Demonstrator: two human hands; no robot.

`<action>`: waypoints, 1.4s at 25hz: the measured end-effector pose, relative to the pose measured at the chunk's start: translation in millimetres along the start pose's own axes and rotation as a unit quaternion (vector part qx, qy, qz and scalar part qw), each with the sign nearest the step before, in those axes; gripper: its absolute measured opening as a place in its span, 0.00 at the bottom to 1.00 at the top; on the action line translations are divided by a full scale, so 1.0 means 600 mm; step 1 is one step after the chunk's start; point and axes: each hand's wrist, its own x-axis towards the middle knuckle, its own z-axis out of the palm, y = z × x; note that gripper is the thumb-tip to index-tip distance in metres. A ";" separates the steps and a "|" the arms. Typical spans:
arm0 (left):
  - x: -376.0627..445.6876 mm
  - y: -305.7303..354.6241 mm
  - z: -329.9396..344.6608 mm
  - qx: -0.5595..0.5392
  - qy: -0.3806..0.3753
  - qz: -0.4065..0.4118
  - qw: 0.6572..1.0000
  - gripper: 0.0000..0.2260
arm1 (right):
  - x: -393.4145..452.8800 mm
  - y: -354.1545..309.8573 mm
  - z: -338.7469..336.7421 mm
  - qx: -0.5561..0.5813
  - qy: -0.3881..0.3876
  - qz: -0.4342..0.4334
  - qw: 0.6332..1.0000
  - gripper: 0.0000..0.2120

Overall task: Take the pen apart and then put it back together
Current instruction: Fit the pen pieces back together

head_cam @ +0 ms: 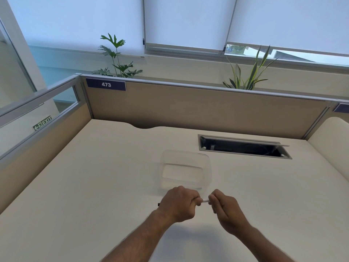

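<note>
A slim white pen (205, 201) is held level above the desk, gripped at both ends. My left hand (179, 203) is a fist around its left part, and a small dark tip sticks out at the fist's left side. My right hand (224, 208) pinches the right end with its fingertips. Only a short white stretch of the pen shows between the two hands; the rest is hidden inside them.
A clear plastic container (207, 167) stands on the cream desk just beyond my hands. An open cable hatch (243, 147) lies at the back right. Beige partition walls (188, 108) close off the back and left sides.
</note>
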 end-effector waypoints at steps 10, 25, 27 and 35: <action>-0.001 -0.001 0.001 -0.023 0.034 0.014 0.999 0.10 | 0.015 -0.026 0.006 -0.022 0.049 0.024 0.998 0.25; 0.008 0.004 -0.023 -0.112 -0.048 0.004 0.993 0.12 | 0.013 -0.017 -0.025 -0.147 0.032 -0.121 0.981 0.18; 0.006 0.005 -0.023 -0.133 -0.087 -0.002 0.987 0.12 | 0.012 -0.013 -0.027 -0.139 0.043 -0.158 0.977 0.22; 0.000 0.004 -0.006 -0.101 0.042 0.015 0.994 0.06 | 0.014 -0.023 -0.021 -0.101 0.063 -0.098 0.988 0.24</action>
